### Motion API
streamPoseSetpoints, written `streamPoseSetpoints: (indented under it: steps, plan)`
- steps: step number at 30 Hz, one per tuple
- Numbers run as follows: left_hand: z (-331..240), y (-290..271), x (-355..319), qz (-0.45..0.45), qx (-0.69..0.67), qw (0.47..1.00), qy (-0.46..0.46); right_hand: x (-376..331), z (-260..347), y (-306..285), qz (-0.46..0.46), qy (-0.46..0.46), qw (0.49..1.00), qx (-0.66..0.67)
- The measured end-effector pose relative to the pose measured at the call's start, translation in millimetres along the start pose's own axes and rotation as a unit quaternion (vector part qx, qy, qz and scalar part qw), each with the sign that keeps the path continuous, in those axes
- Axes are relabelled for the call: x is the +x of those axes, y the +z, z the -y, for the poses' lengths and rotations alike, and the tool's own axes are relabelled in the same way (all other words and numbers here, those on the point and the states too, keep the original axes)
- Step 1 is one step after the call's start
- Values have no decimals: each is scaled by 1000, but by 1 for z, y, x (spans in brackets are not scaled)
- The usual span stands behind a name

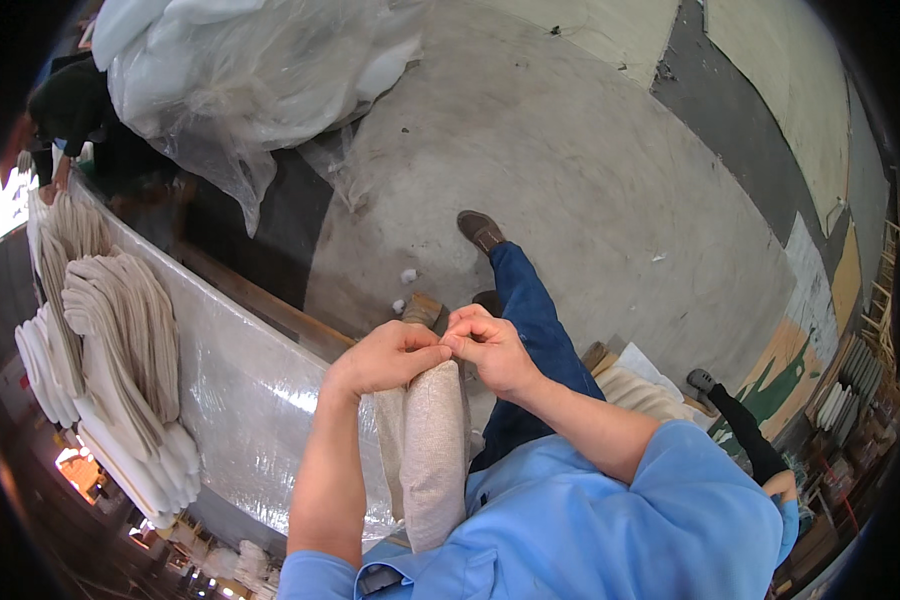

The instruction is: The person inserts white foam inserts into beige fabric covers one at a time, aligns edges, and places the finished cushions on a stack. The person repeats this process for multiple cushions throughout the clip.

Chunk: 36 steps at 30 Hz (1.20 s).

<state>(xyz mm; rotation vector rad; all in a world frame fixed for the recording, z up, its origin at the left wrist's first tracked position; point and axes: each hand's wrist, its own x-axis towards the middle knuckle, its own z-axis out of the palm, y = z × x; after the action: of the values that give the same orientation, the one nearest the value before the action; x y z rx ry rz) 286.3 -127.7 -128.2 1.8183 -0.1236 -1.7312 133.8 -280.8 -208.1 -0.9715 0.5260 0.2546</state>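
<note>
A long, plump beige fabric cushion [434, 450] stands against my body, its far end toward my hands. My left hand [385, 355] is closed at that end, thumb and fingers pinching the edge of the fabric. Facing it, my right hand [490, 350] pinches at the same spot, its fingertips touching those of the left. Whether anything small sits between the fingertips is hidden. More beige fabric hangs beside the cushion on its left.
A plastic-covered table [240, 400] runs along my left, with piles of folded beige fabric [120, 330] on it. Beyond it lies a large clear bag of white stuffing [260, 70]. White tufts [408, 275] dot the floor. One person [75, 105] bends at upper left; another [755, 440] is at right.
</note>
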Motion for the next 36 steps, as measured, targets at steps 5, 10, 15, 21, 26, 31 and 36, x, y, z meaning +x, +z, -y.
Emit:
streamPoseSetpoints:
  steps: [5, 10, 15, 21, 26, 31, 36]
  plan:
    - [-10, -8, 15, 59, 44, 996, -58, 2, -6, -4, 21, 78, 988, 133]
    - [-11, 3, 17, 22, 37, 999, -32, -9, 2, -9, -19, 144, 974, 172]
    - [0, 23, 9, -75, -18, 997, 7, -40, -26, 16, -128, 281, 938, 155]
    - [13, 38, 8, -133, -120, 983, 46, -17, -24, 51, -204, 194, 929, 238]
    - [9, 58, 4, -223, -216, 948, 67, 3, -21, 43, -240, 211, 918, 236]
    - [23, 67, 5, -318, -225, 918, 74, 13, -14, 44, -231, 204, 940, 144]
    - [42, 72, 5, -400, -259, 875, 88, 40, -19, 58, -193, 225, 950, 99]
